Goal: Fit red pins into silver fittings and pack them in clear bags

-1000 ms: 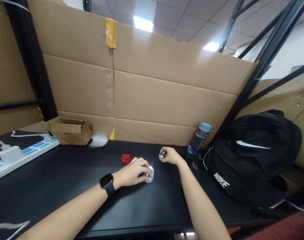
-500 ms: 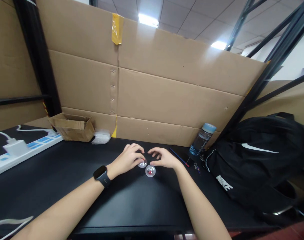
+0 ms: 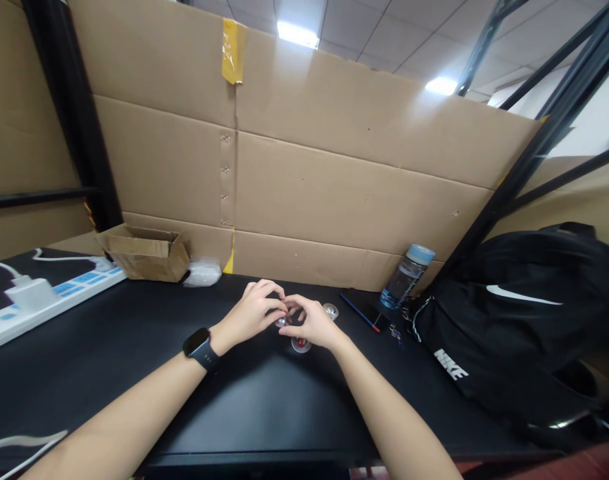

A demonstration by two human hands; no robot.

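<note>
A small clear round piece with a red centre, shaped like a spinning top (image 3: 282, 321), is pinched between the thumb and fingers of my left hand (image 3: 254, 312). Curved close beside it, my right hand (image 3: 314, 323) has its thumb near the piece's lower edge and its fingers apart from the thumb. Whether the right fingertips touch the piece, I cannot tell. Below the right hand lies a second clear top (image 3: 301, 345), partly covered by that hand. Beyond the right wrist rests a third clear top (image 3: 330, 311). A dark watch (image 3: 201, 347) is on my left wrist.
On the black table (image 3: 264, 413), a cardboard box (image 3: 149, 257) and a clear plastic bundle (image 3: 203, 273) stand at back left, near a white power strip (image 3: 79, 290). To the right are a pen (image 3: 359, 312), a water bottle (image 3: 407, 277) and a black backpack (image 3: 524, 320).
My right hand has moved left, towards the left hand and over the near top. The third top, behind the right hand before, now shows. The left hand shifted slightly left.
</note>
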